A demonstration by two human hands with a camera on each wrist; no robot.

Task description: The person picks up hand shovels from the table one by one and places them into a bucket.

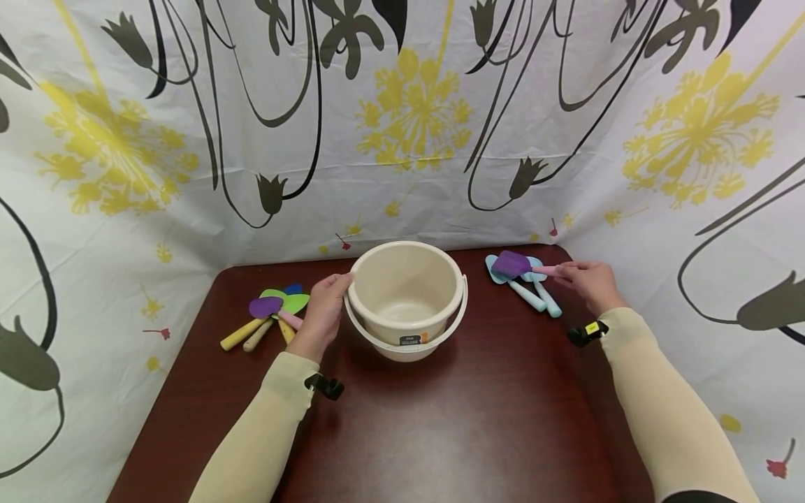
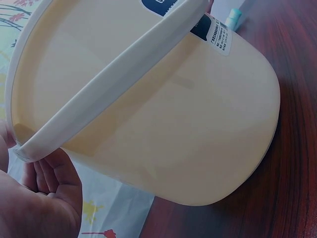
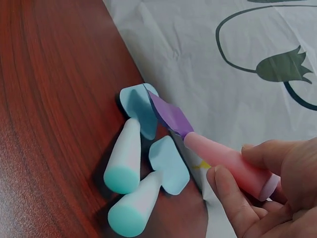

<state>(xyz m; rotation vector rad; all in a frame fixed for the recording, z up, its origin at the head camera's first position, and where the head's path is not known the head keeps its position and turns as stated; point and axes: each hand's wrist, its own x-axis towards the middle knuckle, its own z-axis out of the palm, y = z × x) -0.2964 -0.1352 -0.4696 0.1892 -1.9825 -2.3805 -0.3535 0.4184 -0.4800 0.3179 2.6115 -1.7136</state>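
A cream bucket with a white carrying handle stands upright at the back middle of the table. My left hand grips its rim on the left side, fingers curled beneath the handle's joint. My right hand pinches the pink grip of a toy shovel between thumb and fingertips. Its purple blade lies above two light-blue toy shovels on the table; whether it touches them I cannot tell.
Left of the bucket lies a pile of toy shovels with purple, green and blue blades, among them a purple one. The dark red-brown table ends at the back against a white patterned cloth, which also hangs on both sides.
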